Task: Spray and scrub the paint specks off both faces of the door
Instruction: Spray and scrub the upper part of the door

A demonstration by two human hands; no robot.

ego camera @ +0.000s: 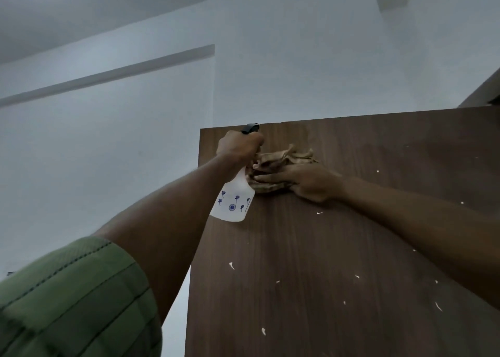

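A dark brown wooden door (338,248) fills the lower right, its top edge above my hands. Small white paint specks (231,266) dot its face. My left hand (239,147) grips the neck of a white spray bottle (234,202) with blue flower prints and a black nozzle, held near the door's upper left corner. My right hand (303,181) presses a crumpled tan cloth (281,162) flat against the door, fingers straight and pointing left toward the bottle.
A pale blue-grey wall (108,140) stands to the left and behind the door. A dark door frame edge (484,89) shows at the far right. My green sleeve (67,302) fills the lower left corner.
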